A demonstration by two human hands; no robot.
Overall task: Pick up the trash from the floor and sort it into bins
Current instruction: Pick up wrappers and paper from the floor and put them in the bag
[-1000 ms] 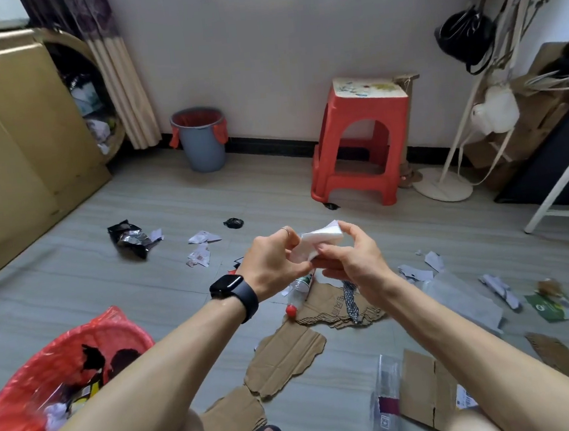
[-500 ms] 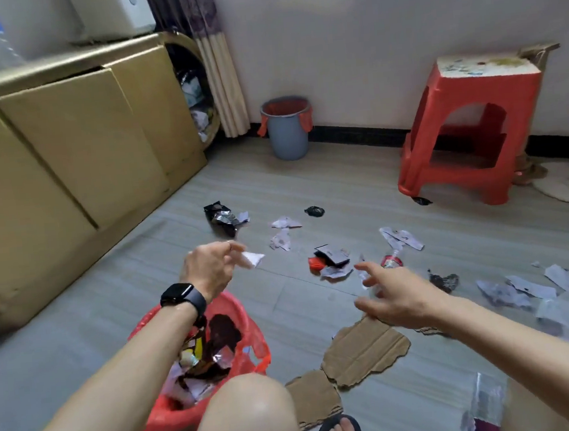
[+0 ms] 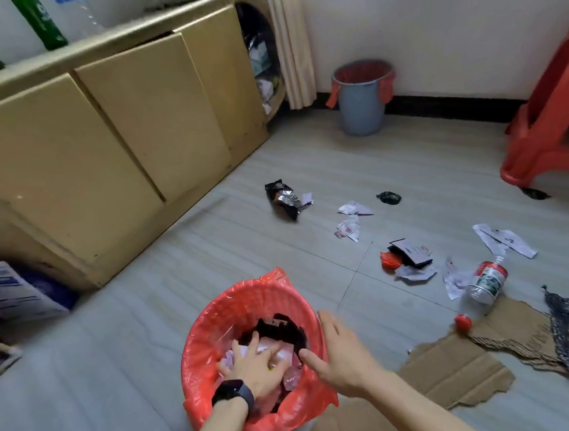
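A pale grey plank floor (image 3: 211, 256) lies under the left hand (image 3: 255, 365) and right hand (image 3: 343, 358). Ahead-left of them runs a low tan cabinet (image 3: 113, 127), with a beige curtain (image 3: 292, 42) at its far end. Far ahead stands a white wall (image 3: 430, 13) with dark skirting (image 3: 455, 104), and far right a red stool (image 3: 551, 130).

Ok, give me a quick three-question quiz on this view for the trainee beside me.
1. True or false: the left hand is inside the red-lined basket.
2. The plastic bottle is: A upright, B lying on the floor, C in a hand.
3. Fill in: the right hand, by the basket's rim, holds ____.
Key: 1 true; 2 B; 3 nothing.
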